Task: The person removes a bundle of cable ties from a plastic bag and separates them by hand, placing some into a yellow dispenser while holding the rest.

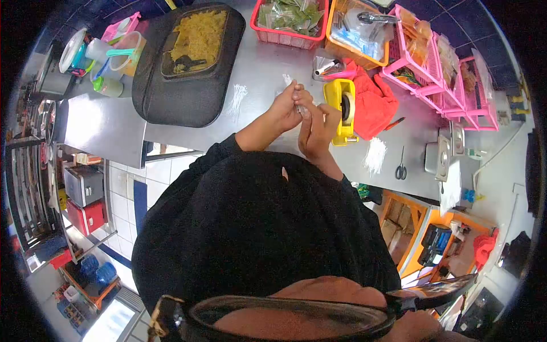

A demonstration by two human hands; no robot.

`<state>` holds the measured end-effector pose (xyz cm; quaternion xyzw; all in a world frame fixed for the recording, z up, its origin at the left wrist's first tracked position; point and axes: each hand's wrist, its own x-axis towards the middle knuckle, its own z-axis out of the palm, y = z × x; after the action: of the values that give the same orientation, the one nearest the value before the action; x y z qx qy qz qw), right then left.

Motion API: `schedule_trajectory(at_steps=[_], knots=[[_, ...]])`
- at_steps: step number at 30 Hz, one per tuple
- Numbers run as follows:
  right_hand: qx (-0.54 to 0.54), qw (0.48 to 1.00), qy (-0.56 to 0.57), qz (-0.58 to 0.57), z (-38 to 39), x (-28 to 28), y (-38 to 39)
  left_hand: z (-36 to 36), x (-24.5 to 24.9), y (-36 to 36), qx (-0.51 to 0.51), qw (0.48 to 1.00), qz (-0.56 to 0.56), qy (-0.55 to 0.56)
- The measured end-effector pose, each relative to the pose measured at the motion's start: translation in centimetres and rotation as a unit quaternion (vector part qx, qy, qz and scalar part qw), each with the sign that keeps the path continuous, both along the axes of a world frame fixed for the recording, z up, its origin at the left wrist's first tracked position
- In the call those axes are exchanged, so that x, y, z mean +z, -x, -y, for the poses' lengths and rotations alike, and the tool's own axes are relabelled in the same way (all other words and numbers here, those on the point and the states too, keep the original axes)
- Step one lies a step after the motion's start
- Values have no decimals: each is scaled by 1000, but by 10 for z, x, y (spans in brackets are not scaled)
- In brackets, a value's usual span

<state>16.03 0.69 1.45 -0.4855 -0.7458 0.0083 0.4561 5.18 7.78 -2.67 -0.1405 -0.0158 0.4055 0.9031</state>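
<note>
My left hand is closed around a small, crumpled clear plastic bag, whose top sticks out above the fingers. Beside it, my right hand has its fingers bent, with fingertips at the lower end of the plastic; the exact grip is hard to make out. Just right of that hand stands a yellow tape dispenser with a roll in it. Thin white strips lie in one loose pile left of my hands and another pile to the right.
A black case with a tray of yellow food stands left. Behind are a red basket of leafy packets and an orange basket. Pink racks, a red cloth and black scissors are on the right.
</note>
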Motion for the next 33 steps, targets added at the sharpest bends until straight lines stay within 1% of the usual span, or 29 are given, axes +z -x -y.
schedule_trajectory(at_steps=[1, 2, 3, 5, 6, 8, 9, 10, 12, 13, 15, 16, 17, 19, 20, 22, 23, 24, 25, 27, 28, 31, 32, 33], knots=[[-9, 1000, -9, 10, -5, 0, 1, 5, 17, -3, -5, 992, -125, 14], [-19, 999, -19, 20, -10, 1, 2, 14, 49, -8, -9, 968, -248, 27], [-26, 999, -12, 17, -14, 2, 3, 19, 67, -11, -13, 929, -367, 40], [-38, 999, 2, 10, -18, 6, 7, 17, 52, -11, -15, 942, -336, 6], [-23, 1000, 5, 5, -18, 10, 7, 17, 49, -10, -15, 947, -320, -10], [7, 1000, 12, -7, -15, 18, 7, 20, 44, -5, -46, 942, -325, -66], [41, 983, 88, -156, -14, 22, 7, 23, 43, -2, -62, 938, -327, -95], [72, 937, 162, -301, -12, 24, 6, 27, 42, -1, -100, 947, -288, -101], [9, 960, 126, -251, -27, 17, -13, 38, 40, 1, -176, 956, -207, -110], [54, 931, 200, -300, -36, 11, -24, 45, 41, 3, -207, 949, -205, -121], [144, 845, 338, -389, -43, 7, -38, 58, 42, 6, -268, 931, -200, -144], [207, 792, 434, -376, -40, 8, -41, 61, 38, 8, -291, 933, -162, -136], [251, 751, 492, -361, -35, 12, -44, 63, 38, 10, -295, 927, -180, -148], [335, 653, 599, -320, -27, 33, -45, 67, 38, 14, -300, 914, -215, -171], [327, 745, 497, -301, -25, 28, -44, 69, 36, 14, -295, 909, -238, -176], [325, 737, 518, -288, -18, 30, -39, 74, 33, 13, -287, 897, -281, -183], [324, 733, 527, -282, -16, 32, -38, 73, 33, 15, -293, 870, -329, -218], [369, 682, 571, -270, -16, 34, -41, 73, 37, 17, -300, 840, -376, -252], [361, 684, 539, -333, -16, 30, -39, 74, 39, 19, -306, 805, -420, -286], [338, 680, 468, -451, -18, 21, -34, 75, 37, 21, -304, 758, -453, -357], [314, 685, 472, -457, -19, 32, -38, 75, 37, 21, -300, 734, -468, -391], [384, 745, 474, -270, -16, 33, -44, 80, 46, 22, -251, 795, -419, -359], [392, 723, 532, -202, -14, 40, -48, 80, 46, 22, -243, 805, -416, -345], [351, 742, 516, -242, -9, 40, -44, 81, 46, 21, -237, 815, -411, -332]])
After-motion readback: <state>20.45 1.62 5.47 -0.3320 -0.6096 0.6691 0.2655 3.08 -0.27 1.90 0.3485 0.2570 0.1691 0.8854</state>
